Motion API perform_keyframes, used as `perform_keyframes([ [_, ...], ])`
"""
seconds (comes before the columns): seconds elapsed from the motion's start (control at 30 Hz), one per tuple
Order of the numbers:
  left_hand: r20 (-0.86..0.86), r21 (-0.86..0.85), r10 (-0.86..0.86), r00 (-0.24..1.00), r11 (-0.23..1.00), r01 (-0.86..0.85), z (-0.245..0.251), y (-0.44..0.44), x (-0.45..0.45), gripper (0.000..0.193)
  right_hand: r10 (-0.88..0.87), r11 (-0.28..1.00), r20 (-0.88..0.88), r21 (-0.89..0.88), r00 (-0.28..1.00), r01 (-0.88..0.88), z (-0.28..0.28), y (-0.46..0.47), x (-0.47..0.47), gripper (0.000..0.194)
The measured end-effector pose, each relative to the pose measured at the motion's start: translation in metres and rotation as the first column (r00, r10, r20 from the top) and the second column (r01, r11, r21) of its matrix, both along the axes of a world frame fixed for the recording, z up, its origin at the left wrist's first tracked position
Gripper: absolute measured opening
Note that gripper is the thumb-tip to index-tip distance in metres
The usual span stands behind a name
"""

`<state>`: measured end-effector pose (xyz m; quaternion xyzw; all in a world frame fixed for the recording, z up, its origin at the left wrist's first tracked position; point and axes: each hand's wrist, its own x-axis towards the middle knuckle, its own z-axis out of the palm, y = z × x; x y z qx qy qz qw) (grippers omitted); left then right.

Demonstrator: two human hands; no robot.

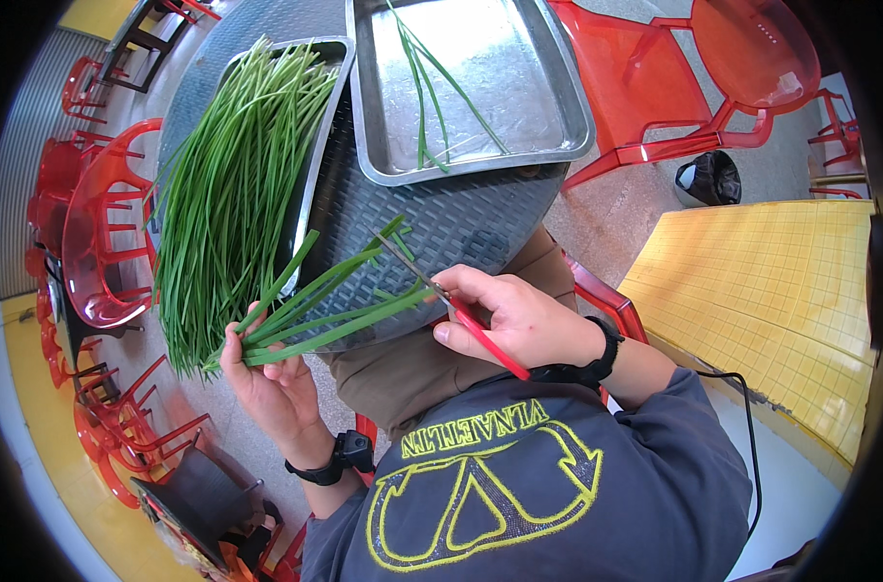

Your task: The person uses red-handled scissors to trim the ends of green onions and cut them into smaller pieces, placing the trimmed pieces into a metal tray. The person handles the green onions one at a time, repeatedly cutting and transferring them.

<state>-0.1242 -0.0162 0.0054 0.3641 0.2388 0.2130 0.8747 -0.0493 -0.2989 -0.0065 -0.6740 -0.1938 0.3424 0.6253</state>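
Note:
My left hand [270, 371] pinches a small bunch of green garlic chives [332, 291], whose free ends fan out to the right. In my right hand [510, 320] is a pair of scissors [478, 327] with red handles, its blades lying across the chive ends. A few short cut bits [401, 244] lie on the table under the blades. To the left, a thick pile of chives [230, 196] fills a metal tray [318, 156] and hangs over its side. A second metal tray [478, 80] holds a few loose chive strands [430, 94].
Both trays stand on a round, dark woven-pattern table [441, 218]. A red transparent chair [645, 80] is close by on the right, near a bin with a black bag [709, 178]. More red chairs [110, 225] stand at the left. A yellow tiled surface [754, 291] lies at the right.

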Motion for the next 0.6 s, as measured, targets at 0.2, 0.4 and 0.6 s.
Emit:
perform_keyframes([
  [0.2,-0.011,0.015,0.024,1.000,1.000,-0.024,-0.001,-0.001,-0.001,0.021,-0.015,1.000,-0.033,0.023,0.999,0.016,-0.007,0.001,-0.002,0.037],
  [0.4,0.006,0.027,0.022,1.000,0.999,-0.022,-0.002,0.002,-0.001,0.023,-0.163,0.976,-0.255,0.101,0.953,0.194,-0.008,-0.006,0.002,0.032],
  [0.6,-0.018,0.018,0.015,1.000,1.000,-0.015,0.001,0.000,0.001,0.027,-0.037,0.999,-0.054,0.033,0.998,0.039,0.004,-0.015,0.006,0.042],
])
